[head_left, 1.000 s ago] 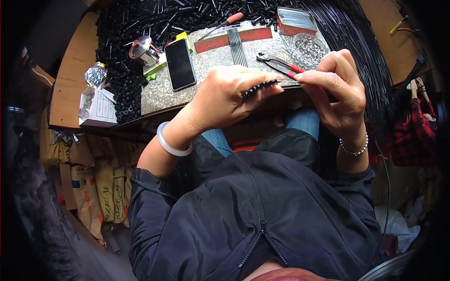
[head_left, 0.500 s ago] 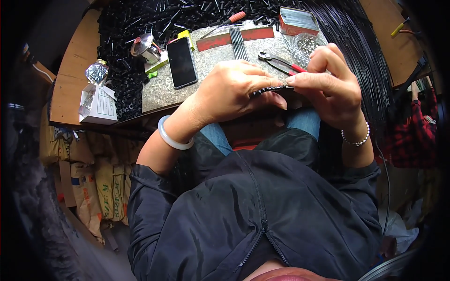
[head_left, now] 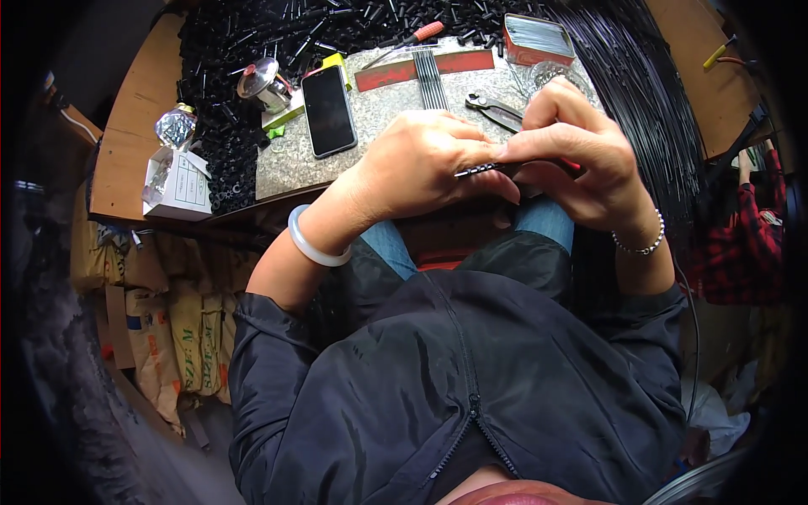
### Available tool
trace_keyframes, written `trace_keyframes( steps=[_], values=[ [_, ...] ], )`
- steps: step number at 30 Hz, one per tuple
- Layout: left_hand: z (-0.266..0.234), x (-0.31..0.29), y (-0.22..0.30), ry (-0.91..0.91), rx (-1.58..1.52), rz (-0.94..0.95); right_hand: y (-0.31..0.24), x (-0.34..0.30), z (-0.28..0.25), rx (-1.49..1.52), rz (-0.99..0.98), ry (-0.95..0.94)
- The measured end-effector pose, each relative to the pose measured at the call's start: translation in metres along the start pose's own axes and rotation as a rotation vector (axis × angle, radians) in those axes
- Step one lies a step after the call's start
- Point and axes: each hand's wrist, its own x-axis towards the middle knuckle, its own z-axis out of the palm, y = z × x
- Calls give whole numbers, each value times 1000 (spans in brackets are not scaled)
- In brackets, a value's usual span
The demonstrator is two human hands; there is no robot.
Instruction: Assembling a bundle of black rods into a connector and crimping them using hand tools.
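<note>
- A short row of thin black ribbed rods (head_left: 478, 169) lies held between both hands, just at the near edge of the grey speckled stone slab (head_left: 290, 160) and above the person's lap
- The left hand (head_left: 429, 160), with a pale jade-coloured bangle (head_left: 314, 245) on its wrist, is curled closed over the left part of the rods, fingers folded down over them
- The right hand (head_left: 581, 156), wearing a silver bead bracelet (head_left: 640, 244), pinches the right end of the rods with its fingertips, the other fingers bent close (how far its palm is open cannot be told)
- Just beyond the hands on the slab lie black pliers (head_left: 492, 108), partly hidden by the right hand
- Farther out on the slab: a black smartphone (head_left: 328, 110), a bundle of grey metal strips (head_left: 429, 71), a flat red bar (head_left: 425, 69), a red-handled screwdriver (head_left: 412, 38)
- A red tin of metal pins (head_left: 539, 38) stands at the far right corner
- Loose black plastic tubes (head_left: 219, 76) are heaped around the slab, and a white cardboard box (head_left: 178, 183) sits at the left of the wooden table (head_left: 135, 109)
</note>
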Motion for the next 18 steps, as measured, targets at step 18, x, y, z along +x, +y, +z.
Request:
trace_keyframes(
  steps=[18],
  values=[
    [48,-60,-134,-606,397,-63,26,-57,142,393,612,538]
  ],
)
